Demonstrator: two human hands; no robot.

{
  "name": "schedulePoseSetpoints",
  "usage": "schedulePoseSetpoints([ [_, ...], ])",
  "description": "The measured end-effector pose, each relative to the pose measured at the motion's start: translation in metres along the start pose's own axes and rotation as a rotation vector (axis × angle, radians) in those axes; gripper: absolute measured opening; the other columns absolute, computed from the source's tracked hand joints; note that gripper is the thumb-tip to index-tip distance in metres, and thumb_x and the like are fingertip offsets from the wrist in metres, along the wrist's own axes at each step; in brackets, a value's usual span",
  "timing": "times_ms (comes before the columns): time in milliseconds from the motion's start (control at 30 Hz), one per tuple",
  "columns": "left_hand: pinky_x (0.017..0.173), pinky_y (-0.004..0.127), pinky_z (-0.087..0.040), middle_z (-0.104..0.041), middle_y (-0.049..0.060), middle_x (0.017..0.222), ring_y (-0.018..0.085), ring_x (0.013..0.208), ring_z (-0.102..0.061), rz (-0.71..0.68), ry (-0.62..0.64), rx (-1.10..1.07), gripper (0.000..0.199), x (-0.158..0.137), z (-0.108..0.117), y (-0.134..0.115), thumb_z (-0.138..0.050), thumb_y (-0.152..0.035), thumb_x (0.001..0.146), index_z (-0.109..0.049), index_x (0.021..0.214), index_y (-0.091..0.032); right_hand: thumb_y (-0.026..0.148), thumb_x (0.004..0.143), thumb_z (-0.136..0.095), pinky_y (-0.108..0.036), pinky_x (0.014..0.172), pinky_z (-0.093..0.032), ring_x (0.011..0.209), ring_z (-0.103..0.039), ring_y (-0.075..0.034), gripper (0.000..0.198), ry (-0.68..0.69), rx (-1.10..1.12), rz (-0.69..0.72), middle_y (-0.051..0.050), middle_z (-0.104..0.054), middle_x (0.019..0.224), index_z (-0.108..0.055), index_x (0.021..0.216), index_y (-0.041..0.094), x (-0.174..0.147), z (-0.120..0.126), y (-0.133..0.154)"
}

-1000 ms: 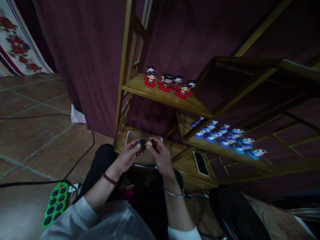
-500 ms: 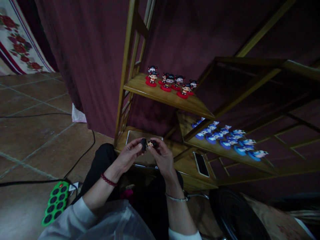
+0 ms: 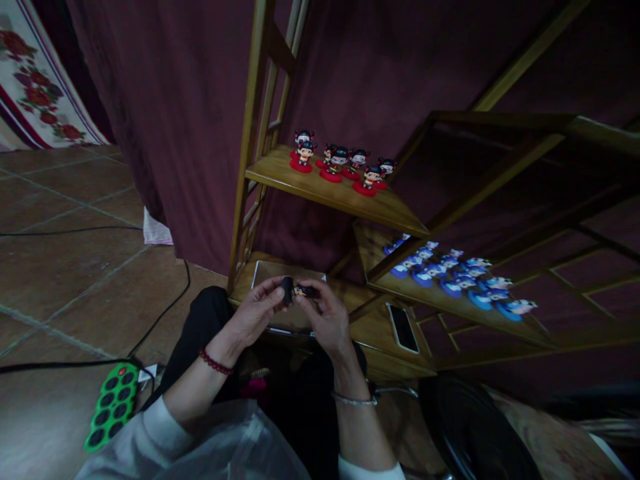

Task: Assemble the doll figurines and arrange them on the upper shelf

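Between my hands, above the lowest shelf, is a small figurine (image 3: pixel 301 291) with a dark head. My right hand (image 3: pixel 324 315) pinches it by the head end. A dark round base (image 3: pixel 287 289) is gripped in the fingers of my left hand (image 3: pixel 261 308), tilted on edge against the figurine's lower end. Whether the two pieces are joined I cannot tell. Under my hands lies a shallow brown tray with a pale rim (image 3: pixel 277 268), partly hidden by them.
Several figurines on red bases (image 3: pixel 339 160) stand on the upper shelf (image 3: pixel 320 190). Several blue figurines (image 3: pixel 454 270) fill a shelf to the right. A phone (image 3: pixel 403 327) lies on the lowest shelf. A green power strip (image 3: pixel 111 405) with cables is on the tiled floor at left.
The figurine has turned slightly in my right fingers, so less of its light front shows. Both hands stay in nearly the same place.
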State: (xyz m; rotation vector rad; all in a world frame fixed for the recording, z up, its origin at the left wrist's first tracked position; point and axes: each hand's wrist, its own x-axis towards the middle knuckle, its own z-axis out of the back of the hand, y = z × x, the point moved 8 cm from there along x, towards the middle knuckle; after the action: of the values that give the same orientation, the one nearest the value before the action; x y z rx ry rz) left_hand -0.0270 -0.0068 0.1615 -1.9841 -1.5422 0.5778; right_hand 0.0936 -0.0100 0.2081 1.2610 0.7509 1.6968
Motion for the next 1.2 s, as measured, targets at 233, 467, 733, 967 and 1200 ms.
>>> schedulePoseSetpoints([
  [233, 0.065, 0.022, -0.041, -0.064, 0.004, 0.09, 0.01, 0.072, -0.055, -0.006, 0.025, 0.019, 0.036, 0.0, -0.002, 0.0, -0.076, -0.025, 0.065, -0.067, 0.099, -0.017, 0.026, 0.075, -0.063, -0.027, 0.076, -0.051, 0.082, -0.061, -0.014, 0.025, -0.058, -0.004, -0.109, -0.002, -0.063, 0.09, -0.059, 0.098, 0.022, 0.0, 0.002, -0.001],
  [467, 0.066, 0.023, -0.041, -0.064, 0.004, 0.091, 0.011, 0.074, -0.055, -0.009, 0.019, 0.032, 0.037, 0.0, -0.003, -0.001, -0.076, -0.026, 0.064, -0.068, 0.099, -0.017, 0.031, 0.073, -0.064, -0.027, 0.075, -0.051, 0.081, -0.06, -0.014, 0.025, -0.093, 0.088, -0.196, -0.001, -0.063, 0.087, -0.059, 0.095, 0.02, -0.001, 0.002, -0.008],
  [733, 0.066, 0.023, -0.042, -0.064, 0.005, 0.094, 0.011, 0.077, -0.055, -0.014, 0.016, 0.044, 0.036, 0.0, -0.004, 0.0, -0.075, -0.025, 0.065, -0.067, 0.099, -0.017, 0.031, 0.071, -0.065, -0.027, 0.076, -0.05, 0.08, -0.059, -0.013, 0.026, -0.108, 0.166, -0.255, -0.001, -0.063, 0.086, -0.059, 0.094, 0.02, -0.002, 0.002, -0.013],
  [967, 0.066, 0.023, -0.041, -0.065, 0.004, 0.089, 0.011, 0.073, -0.056, -0.012, -0.014, 0.039, 0.037, 0.001, -0.004, 0.0, -0.077, -0.025, 0.062, -0.068, 0.096, -0.016, 0.029, 0.072, -0.065, -0.025, 0.073, -0.05, 0.078, -0.06, -0.013, 0.024, -0.113, 0.093, -0.181, 0.0, -0.063, 0.084, -0.059, 0.093, 0.02, -0.001, 0.004, -0.004],
  [1200, 0.064, 0.023, -0.041, -0.064, 0.002, 0.078, 0.009, 0.065, -0.056, -0.002, -0.001, 0.011, 0.032, 0.001, -0.003, 0.006, -0.077, -0.028, 0.063, -0.067, 0.09, -0.015, 0.028, 0.074, -0.064, -0.026, 0.078, -0.05, 0.085, -0.062, -0.015, 0.023, -0.057, 0.016, -0.108, -0.001, -0.065, 0.091, -0.061, 0.097, 0.023, -0.001, 0.003, -0.003],
])
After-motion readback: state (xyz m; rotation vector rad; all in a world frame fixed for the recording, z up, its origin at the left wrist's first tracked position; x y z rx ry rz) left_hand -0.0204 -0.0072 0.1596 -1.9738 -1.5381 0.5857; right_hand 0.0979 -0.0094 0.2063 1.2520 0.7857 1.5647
